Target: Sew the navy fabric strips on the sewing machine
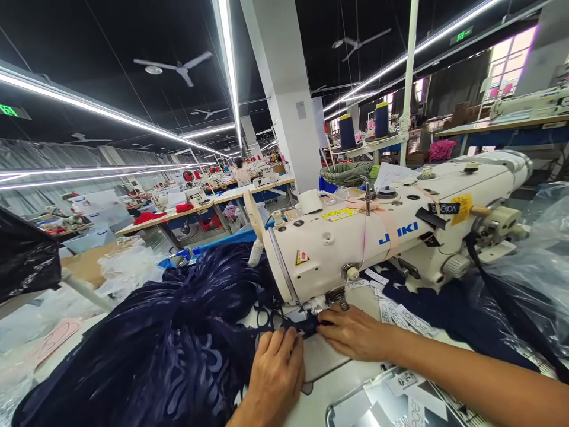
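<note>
A white sewing machine (pixel 311 255) stands before me, with navy fabric (pixel 308 326) lying under its needle area. My left hand (pixel 279 365) is in front of the needle, its fingers curled together on the near edge of this fabric. To the right of the needle, my right hand (pixel 353 333) grips the same fabric, fingertips close to the presser foot. The foot and needle are partly hidden by the machine head and my fingers. A large heap of navy lace garments (pixel 178 332) spreads left of my left hand and joins the fabric at the needle.
White printed labels (pixel 404 317) lie beside the machine, and more rest in a metal tray (pixel 331 409) at the front. Navy cloth (pixel 462 314) and clear plastic (pixel 542 237) are at right. A black plastic bag (pixel 26 255) hangs left. Thread cones (pixel 347 131) stand behind.
</note>
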Tool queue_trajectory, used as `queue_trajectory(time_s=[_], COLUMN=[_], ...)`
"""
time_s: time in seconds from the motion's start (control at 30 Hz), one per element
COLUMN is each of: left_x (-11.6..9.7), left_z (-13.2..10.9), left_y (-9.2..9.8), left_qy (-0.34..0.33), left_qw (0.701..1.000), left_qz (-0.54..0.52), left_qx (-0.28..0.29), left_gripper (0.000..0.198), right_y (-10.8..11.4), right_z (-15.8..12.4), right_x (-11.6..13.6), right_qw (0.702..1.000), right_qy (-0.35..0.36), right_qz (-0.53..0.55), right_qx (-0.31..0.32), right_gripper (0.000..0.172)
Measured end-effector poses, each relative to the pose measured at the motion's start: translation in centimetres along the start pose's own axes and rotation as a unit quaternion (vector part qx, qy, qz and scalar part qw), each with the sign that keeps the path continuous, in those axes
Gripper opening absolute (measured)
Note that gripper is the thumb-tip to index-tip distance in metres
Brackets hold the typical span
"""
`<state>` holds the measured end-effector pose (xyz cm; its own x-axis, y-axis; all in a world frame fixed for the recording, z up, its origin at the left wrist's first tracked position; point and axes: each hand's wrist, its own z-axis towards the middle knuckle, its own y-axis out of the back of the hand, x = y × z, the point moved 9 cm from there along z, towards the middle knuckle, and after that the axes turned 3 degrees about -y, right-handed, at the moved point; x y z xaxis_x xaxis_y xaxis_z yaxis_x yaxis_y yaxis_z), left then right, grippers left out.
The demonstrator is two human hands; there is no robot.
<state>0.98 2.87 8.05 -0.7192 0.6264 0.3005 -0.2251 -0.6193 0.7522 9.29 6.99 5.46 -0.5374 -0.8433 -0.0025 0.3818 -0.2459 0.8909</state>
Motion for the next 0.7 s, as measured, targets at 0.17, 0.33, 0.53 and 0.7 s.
queue_trajectory(time_s=[0.17, 0.33, 0.53, 0.7], left_x=[-0.5, -0.2, 0.0, 0.2], left_z=[1.0, 0.7, 0.5, 0.7], left_y=[-2.0, -3.1, -3.5, -3.2], left_qy=[-0.046, -0.033, -0.027, -0.017], left_qw=[0.993, 0.989, 0.983, 0.982], left_qz=[-0.05, -0.068, -0.096, -0.104], left_qx=[0.095, 0.13, 0.156, 0.157], left_gripper=[0.036, 0.038, 0.042, 0.043], right_y=[0.1, 0.0, -0.1, -0.6], right_z=[0.0, -0.1, -0.1, 0.0], right_x=[-0.1, -0.2, -0.3, -0.3], right_qw=[1.0, 1.0, 1.0, 1.0], right_qy=[-0.016, -0.019, -0.021, -0.022], right_qz=[0.002, -0.003, 0.021, 0.016], right_qx=[-0.003, 0.003, 0.005, 0.014], right_gripper=[0.017, 0.017, 0.02, 0.02])
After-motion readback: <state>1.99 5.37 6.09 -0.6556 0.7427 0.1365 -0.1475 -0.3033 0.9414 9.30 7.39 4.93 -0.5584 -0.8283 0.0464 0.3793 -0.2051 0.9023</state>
